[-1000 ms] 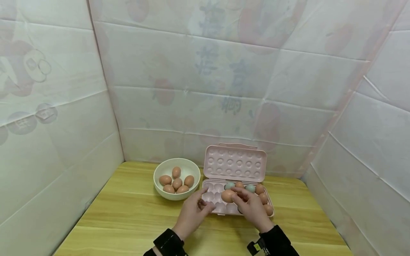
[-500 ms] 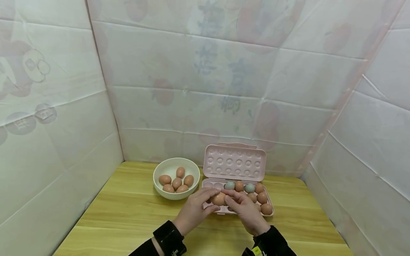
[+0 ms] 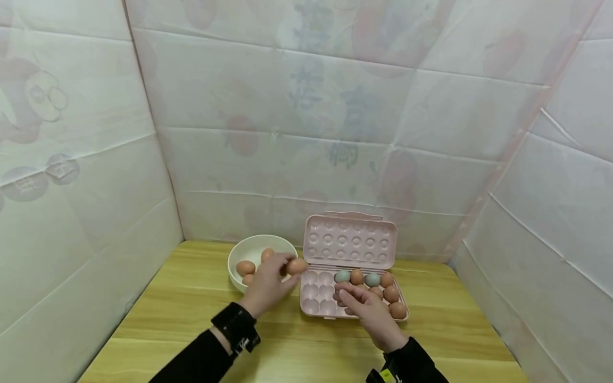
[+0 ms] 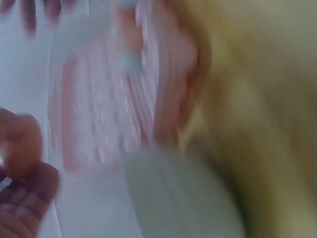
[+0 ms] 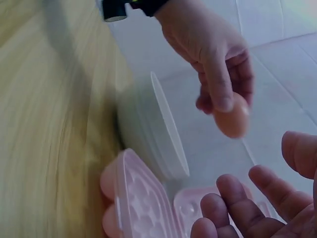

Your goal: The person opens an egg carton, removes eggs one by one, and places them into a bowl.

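Note:
My left hand (image 3: 268,284) pinches a brown egg (image 3: 298,266) between thumb and fingers, above the right rim of a cream bowl (image 3: 249,250). In the right wrist view that egg (image 5: 234,116) shows plainly at the fingertips. More brown eggs lie in the bowl, partly hidden by the left hand. My right hand (image 3: 369,311) hovers over the pink egg carton (image 3: 310,291), its fingers loosely bent with nothing between them. Brown eggs (image 3: 397,310) and two pale blue-green eggs (image 3: 372,280) sit in the carton's right part; the left cups are bare.
The carton's lid (image 3: 349,242) stands raised at the back, close to the bowl's right side. Both stand on a wood-grain table (image 3: 306,351). Pale printed sheets (image 3: 273,159) enclose the table at the back and sides. The left wrist view is blurred.
The right hand held the egg over the carton, then both hands held it. Now the right hand has let go, and the left hand has moved left with the egg to the bowl.

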Motion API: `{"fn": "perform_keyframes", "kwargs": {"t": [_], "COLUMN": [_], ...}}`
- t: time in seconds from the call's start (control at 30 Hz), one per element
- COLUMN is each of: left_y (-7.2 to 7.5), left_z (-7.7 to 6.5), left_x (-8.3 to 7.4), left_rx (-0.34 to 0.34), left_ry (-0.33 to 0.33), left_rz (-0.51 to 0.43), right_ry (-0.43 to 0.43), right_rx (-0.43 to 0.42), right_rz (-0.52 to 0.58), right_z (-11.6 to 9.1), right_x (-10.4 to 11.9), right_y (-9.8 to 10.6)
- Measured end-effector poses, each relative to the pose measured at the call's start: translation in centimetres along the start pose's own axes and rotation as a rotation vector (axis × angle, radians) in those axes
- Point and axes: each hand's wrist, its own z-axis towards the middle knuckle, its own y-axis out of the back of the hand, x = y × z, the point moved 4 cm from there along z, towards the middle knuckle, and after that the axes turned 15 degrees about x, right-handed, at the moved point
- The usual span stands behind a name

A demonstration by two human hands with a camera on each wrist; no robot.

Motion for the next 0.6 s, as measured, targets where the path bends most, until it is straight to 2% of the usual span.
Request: {"fn": "perform_keyframes", "kwargs": {"t": [0.07, 0.13, 0.2, 0.23, 0.33, 0.43, 0.6], "left_y": [1.3, 2.2, 2.9, 3.2, 3.6, 3.5, 3.0], "left_z": [0.8, 1.4, 1.6, 1.7, 1.9, 2.6, 3.5], "left_x": [2.4, 4.8, 6.9, 7.8, 9.6, 10.7, 11.8], "left_rx": [0.004, 0.039, 0.066, 0.075, 0.084, 0.093, 0.114], "left_ry": [0.135, 0.257, 0.354, 0.383, 0.44, 0.453, 0.477], "left_rz": [0.004, -0.002, 0.035, 0.06, 0.189, 0.303, 0.369], "right_ry": [0.0, 0.002, -0.005, -0.011, -0.022, -0.018, 0.003], "right_rx": [-0.026, -0.052, -0.083, -0.105, -0.164, -0.204, -0.22], "right_rz": [-0.027, -0.052, -0.07, -0.078, -0.082, -0.076, -0.081], "right_z": [-0.3, -0.6, -0.9, -1.1, -1.3, -1.4, -1.3], "right_x": [-0.1, -0.2, -0.4, -0.5, -0.8, -0.9, -1.0], "right_y": [0.6, 1.2, 1.8, 2.0, 2.6, 2.9, 2.9]}}
